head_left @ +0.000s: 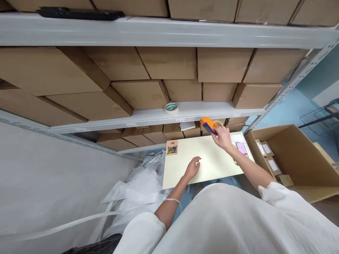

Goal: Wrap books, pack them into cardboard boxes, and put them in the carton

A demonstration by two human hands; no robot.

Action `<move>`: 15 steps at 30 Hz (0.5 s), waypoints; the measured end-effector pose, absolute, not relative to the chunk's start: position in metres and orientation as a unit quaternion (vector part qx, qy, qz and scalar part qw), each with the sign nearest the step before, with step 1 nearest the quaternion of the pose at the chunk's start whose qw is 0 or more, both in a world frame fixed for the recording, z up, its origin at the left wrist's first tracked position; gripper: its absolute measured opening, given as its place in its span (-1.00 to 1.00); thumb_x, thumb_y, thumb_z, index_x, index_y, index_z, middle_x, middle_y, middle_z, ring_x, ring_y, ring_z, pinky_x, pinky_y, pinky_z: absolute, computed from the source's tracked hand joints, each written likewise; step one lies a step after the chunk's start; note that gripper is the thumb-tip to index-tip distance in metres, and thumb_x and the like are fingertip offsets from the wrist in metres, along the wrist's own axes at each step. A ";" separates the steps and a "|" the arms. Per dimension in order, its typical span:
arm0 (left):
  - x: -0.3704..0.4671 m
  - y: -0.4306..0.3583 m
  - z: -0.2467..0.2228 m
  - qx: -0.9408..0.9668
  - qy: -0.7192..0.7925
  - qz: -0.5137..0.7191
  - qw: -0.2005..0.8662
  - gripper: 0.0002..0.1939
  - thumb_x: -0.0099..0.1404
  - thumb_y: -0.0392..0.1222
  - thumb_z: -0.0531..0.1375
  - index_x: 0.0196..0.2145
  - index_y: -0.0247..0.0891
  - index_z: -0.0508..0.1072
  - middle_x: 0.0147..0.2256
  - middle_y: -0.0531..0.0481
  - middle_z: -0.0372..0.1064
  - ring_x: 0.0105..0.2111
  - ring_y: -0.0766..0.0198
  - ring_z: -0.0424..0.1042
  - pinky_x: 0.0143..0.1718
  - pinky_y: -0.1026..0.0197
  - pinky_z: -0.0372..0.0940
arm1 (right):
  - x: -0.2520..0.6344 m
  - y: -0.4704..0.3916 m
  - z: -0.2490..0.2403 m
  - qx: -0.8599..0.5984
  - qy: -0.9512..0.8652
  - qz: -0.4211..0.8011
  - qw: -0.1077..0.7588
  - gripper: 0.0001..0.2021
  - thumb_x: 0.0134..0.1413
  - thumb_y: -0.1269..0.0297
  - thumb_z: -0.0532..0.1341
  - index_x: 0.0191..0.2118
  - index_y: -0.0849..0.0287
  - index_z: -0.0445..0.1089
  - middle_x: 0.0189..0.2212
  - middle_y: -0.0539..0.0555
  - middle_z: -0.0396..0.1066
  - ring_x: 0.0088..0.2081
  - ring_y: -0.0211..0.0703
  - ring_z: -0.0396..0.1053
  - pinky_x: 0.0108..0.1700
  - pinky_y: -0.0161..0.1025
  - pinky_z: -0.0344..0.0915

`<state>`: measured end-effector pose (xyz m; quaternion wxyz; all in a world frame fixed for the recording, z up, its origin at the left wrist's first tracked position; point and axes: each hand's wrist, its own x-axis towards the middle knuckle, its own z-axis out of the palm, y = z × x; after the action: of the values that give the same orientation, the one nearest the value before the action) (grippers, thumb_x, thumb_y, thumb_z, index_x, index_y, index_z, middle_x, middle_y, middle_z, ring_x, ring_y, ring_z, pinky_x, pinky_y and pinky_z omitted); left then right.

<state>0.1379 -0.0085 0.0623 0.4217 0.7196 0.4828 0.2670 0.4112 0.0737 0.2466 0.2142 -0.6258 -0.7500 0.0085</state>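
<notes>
My right hand grips an orange and blue tape dispenser, raised over the back right part of a pale table. Over the table's middle, near its front edge, my left hand is empty with its fingers slightly bent and apart. A small colourful picture card lies at the table's back left corner. A phone with a pink screen is at the right end, partly beside my right forearm.
Shelves full of cardboard boxes stand behind the table, with a tape roll on one ledge. An open carton holding small boxes is at the right. White wrapping sheets lie heaped at the left.
</notes>
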 end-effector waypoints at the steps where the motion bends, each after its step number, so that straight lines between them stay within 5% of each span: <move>1: 0.142 -0.009 0.061 0.722 0.479 0.260 0.427 -0.64 0.45 -0.28 0.10 0.11 -0.16 0.57 0.24 -0.17 0.47 0.08 0.13 0.59 0.26 -0.07 0.46 | 0.416 0.055 0.229 -0.644 -0.737 0.019 0.204 -0.69 0.43 0.16 0.16 0.11 0.18 0.51 0.02 0.33 0.56 0.06 0.27 0.36 0.05 0.01 0.17; 8: 0.156 -0.015 0.061 0.740 0.458 0.204 0.448 -0.62 0.46 -0.28 0.10 0.12 -0.16 0.56 0.21 -0.16 0.51 0.07 0.12 0.60 0.24 -0.06 0.47 | 0.441 -0.027 0.111 -0.759 -0.636 0.111 0.089 -0.75 0.37 0.25 0.22 0.04 0.23 0.53 -0.06 0.31 0.57 0.05 0.19 0.42 0.04 -0.05 0.21; 15: 0.154 -0.023 0.063 0.752 0.464 0.164 0.440 -0.63 0.45 -0.31 0.11 0.10 -0.15 0.57 0.14 -0.13 0.56 0.04 0.14 0.61 0.21 -0.03 0.49 | 0.457 -0.051 0.047 -0.780 -0.604 0.155 0.052 -0.71 0.35 0.28 0.19 0.08 0.21 0.52 -0.01 0.33 0.55 0.08 0.19 0.40 0.06 -0.04 0.27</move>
<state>0.1536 -0.0235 0.0628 0.4397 0.7515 0.4638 0.1637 0.4567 -0.0512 0.0473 0.0523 -0.7797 -0.6044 0.1550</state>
